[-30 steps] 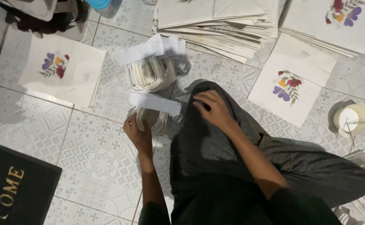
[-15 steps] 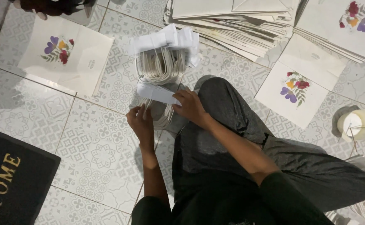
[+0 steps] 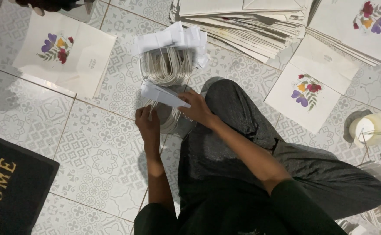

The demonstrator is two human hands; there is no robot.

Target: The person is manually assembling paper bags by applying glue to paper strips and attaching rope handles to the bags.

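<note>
While the person sat on the patterned tile floor [image 3: 103, 161], both hands worked at a white paper strip with cord handles [image 3: 164, 95] just in front of the bent knee. The right hand [image 3: 198, 109] pinched the near end of the strip between thumb and fingers, and the left hand [image 3: 147, 124] closed around the hanging cords below it. Just beyond lay a bundle of the same handle strips [image 3: 173, 48], and one piece seemed to be in the middle of being separated from it. The next move probably needed a gentle pull, so that the cords came free without tangling. A flat white paper bag with a flower print [image 3: 66, 52] lay to the left, another flowered bag [image 3: 310, 98] to the right, and a stack of flat bags [image 3: 242, 19] was further away. A roll of tape [image 3: 366, 129] stood near the right edge.
</note>
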